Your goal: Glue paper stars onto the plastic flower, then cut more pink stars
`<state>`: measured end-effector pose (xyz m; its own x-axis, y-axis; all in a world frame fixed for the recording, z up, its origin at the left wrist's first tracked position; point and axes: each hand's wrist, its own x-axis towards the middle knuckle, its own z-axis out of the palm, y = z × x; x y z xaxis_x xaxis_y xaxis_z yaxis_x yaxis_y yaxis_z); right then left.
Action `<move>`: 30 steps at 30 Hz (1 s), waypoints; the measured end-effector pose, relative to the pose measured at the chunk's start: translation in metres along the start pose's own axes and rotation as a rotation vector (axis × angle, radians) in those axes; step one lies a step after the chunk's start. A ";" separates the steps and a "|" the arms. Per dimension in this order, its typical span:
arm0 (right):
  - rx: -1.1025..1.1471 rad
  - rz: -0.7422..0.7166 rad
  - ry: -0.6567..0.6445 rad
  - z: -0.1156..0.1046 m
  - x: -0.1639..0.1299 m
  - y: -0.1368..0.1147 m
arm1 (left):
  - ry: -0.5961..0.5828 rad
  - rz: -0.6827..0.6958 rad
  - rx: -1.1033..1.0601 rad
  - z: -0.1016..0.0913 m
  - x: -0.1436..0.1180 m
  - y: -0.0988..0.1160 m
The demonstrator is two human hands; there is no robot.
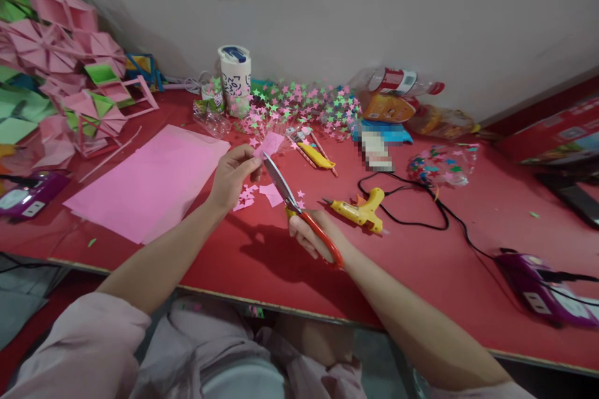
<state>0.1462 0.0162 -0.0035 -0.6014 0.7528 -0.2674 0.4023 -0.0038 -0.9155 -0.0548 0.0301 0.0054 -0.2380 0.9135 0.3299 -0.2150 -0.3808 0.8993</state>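
Note:
My left hand (238, 176) pinches a small piece of pink paper (270, 144) above the red table. In my right hand (306, 234) is a pair of scissors (322, 238) with red handles, its blades pointing up and left to the paper's lower edge. Whether the blades grip the paper, I cannot tell. Below the hands lie pink paper scraps (245, 197), a larger pink offcut (271, 194) and small pink stars (300, 198). Large pink sheets (154, 181) lie flat to the left of my left hand.
A yellow glue gun (358, 209) with a black cord lies right of my hands. Behind are a yellow cutter (316, 156), pink and green stars (299, 106), a white tumbler (235, 84) and plastic bottles (405, 81). Folded paper models (70, 56) crowd the left; a purple power strip (538, 287) sits right.

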 end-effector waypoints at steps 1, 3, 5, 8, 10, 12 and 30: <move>0.002 -0.006 -0.004 0.000 0.000 0.000 | -0.003 -0.002 -0.005 0.001 -0.001 0.000; 0.001 -0.005 -0.009 0.001 -0.001 -0.001 | -0.010 -0.006 -0.019 0.002 -0.002 -0.002; -0.002 0.005 -0.012 0.000 -0.002 -0.003 | -0.014 -0.010 -0.028 0.003 -0.003 -0.003; -0.012 0.045 -0.035 -0.004 -0.004 -0.010 | -0.014 -0.011 -0.025 0.001 -0.002 -0.003; -0.020 0.051 -0.039 -0.007 -0.006 -0.015 | -0.022 -0.015 -0.023 -0.001 0.000 -0.002; -0.020 0.051 -0.035 -0.008 -0.007 -0.018 | -0.042 -0.019 -0.024 -0.004 0.002 -0.001; 0.085 0.040 0.027 0.008 -0.002 -0.002 | -0.003 -0.014 -0.073 0.006 -0.005 -0.011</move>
<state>0.1408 0.0096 -0.0037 -0.5666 0.7684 -0.2975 0.3655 -0.0893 -0.9265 -0.0454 0.0305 -0.0039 -0.2321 0.9190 0.3186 -0.2871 -0.3777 0.8803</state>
